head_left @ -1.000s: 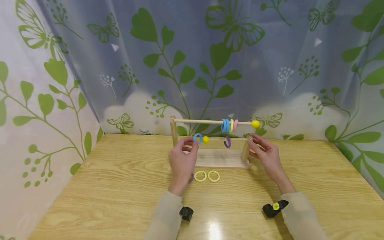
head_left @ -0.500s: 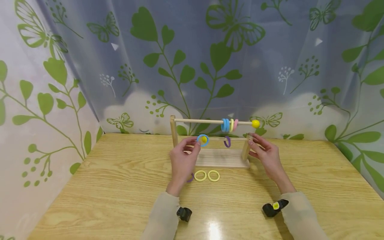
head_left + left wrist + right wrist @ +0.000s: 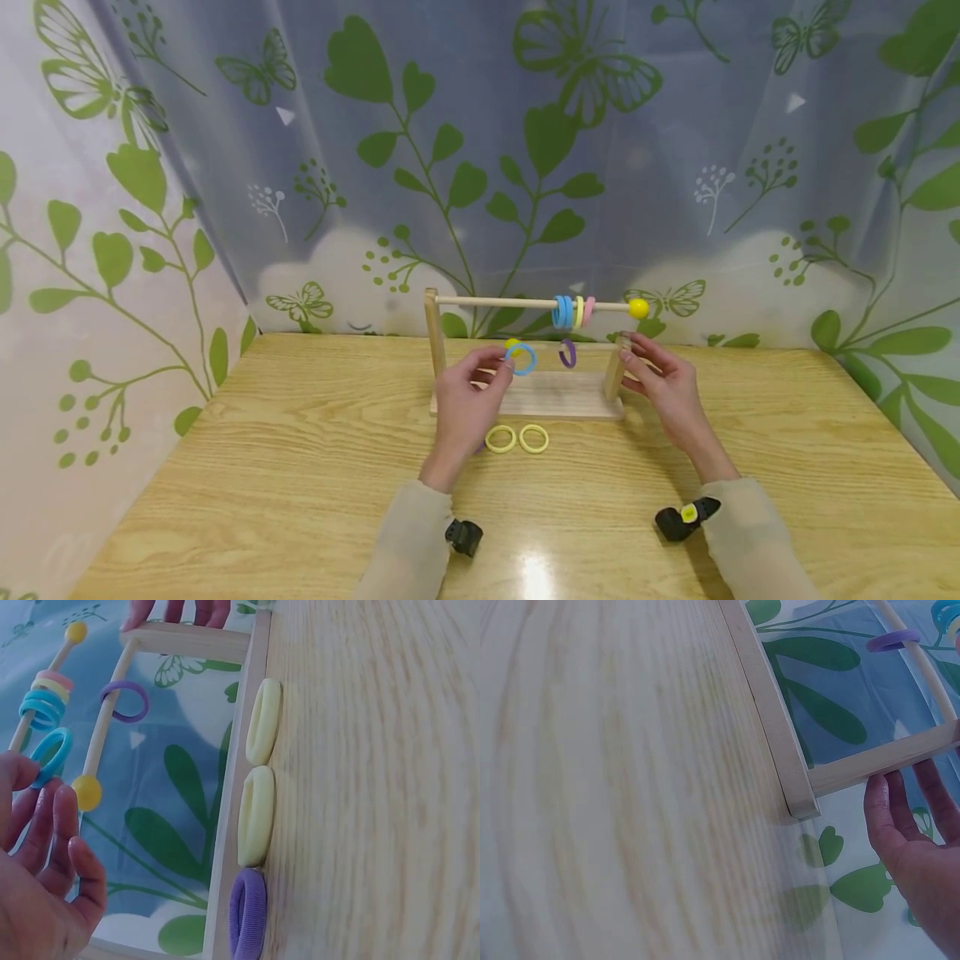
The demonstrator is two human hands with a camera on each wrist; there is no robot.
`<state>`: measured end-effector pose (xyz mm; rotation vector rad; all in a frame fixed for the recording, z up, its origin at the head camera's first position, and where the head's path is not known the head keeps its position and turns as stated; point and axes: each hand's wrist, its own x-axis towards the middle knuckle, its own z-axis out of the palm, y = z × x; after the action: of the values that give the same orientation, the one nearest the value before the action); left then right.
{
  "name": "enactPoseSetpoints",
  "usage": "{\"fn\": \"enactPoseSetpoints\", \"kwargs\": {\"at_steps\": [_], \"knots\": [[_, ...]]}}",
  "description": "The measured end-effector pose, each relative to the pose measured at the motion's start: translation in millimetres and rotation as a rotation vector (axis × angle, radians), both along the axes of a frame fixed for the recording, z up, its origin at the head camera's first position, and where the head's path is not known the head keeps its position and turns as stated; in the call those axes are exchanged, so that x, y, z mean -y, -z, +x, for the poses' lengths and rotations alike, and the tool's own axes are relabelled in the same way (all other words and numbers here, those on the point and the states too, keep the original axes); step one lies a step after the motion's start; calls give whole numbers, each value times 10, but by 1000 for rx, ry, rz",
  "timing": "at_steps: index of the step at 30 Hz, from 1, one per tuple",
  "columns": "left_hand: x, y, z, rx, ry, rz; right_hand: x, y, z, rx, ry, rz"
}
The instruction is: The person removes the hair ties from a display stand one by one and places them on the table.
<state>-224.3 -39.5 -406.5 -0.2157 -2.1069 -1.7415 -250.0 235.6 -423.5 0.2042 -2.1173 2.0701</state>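
**Your blue ring [image 3: 535, 360] is off the low rod [image 3: 542, 347], near its yellow ball [image 3: 513, 342]**

Head view: your left hand [image 3: 468, 400] pinches the blue ring. The ring covers a bit of the yellow ball, so it is on the near side. The low rod runs left to right, with its ball end at the left. The ring's hole faces you more than it faces that end. Your right hand [image 3: 663, 382] is well apart, gripping the right post [image 3: 615, 379]. How far the ring is in front of the rod is hard to tell.

Left wrist view: you see a gap between ring and ball, and the rod does not go through the ring. A purple ring [image 3: 244, 924] on the table [image 3: 375, 787] is cut off here, and your hand hides most of it in the head view.

Right wrist view: your fingers touch the post. Your left hand and its ring are out of sight, and you can't see the ball end.
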Motion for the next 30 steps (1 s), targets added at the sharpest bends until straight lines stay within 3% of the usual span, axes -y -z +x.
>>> {"fn": "enactPoseSetpoints", "kwargs": {"at_steps": [16, 30], "knots": [[-33, 57, 14, 31, 75, -116, 1, -1, -4, 9, -2, 6], [-86, 107, 30, 72, 156, -159, 1, -11, 6, 15, 7, 49]]}}
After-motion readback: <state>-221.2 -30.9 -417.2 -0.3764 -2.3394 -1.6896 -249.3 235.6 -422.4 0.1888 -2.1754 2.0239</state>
